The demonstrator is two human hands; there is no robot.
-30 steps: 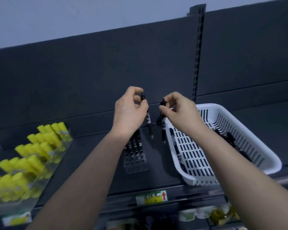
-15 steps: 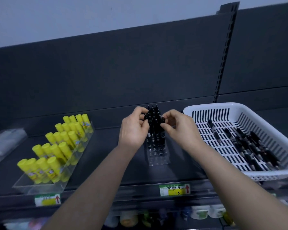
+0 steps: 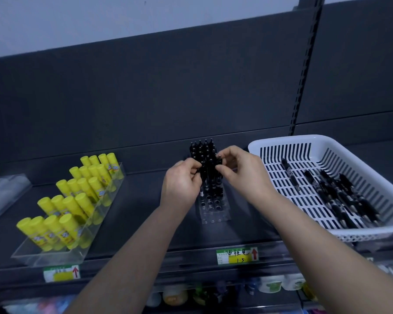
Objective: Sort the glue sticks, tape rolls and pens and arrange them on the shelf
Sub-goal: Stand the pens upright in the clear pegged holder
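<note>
A clear pen holder (image 3: pixel 214 209) stands mid-shelf with several black pens (image 3: pixel 202 150) upright in its back rows. My left hand (image 3: pixel 180 184) pinches a black pen (image 3: pixel 201 175) at the holder's left side. On the right side, my right hand (image 3: pixel 241 171) pinches another black pen (image 3: pixel 218 164). Both pens stand upright over the holder. Several more black pens (image 3: pixel 340 196) lie in the white slotted basket (image 3: pixel 281 141) to the right. Yellow glue sticks (image 3: pixel 77 196) stand in rows in a clear tray (image 3: pixel 48 257) at the left.
A clear plastic packet (image 3: pixel 2 193) lies at the far left of the dark shelf (image 3: pixel 134 223). Price labels (image 3: pixel 236 256) sit on the shelf's front rail. Bottles and jars (image 3: pixel 270 284) fill the shelf below. A slotted upright (image 3: pixel 304 69) divides the back panels.
The view has dropped and shifted, so the shelf sits higher in frame. Both hands came down from in front of the back panel, each with a pen, to the holder.
</note>
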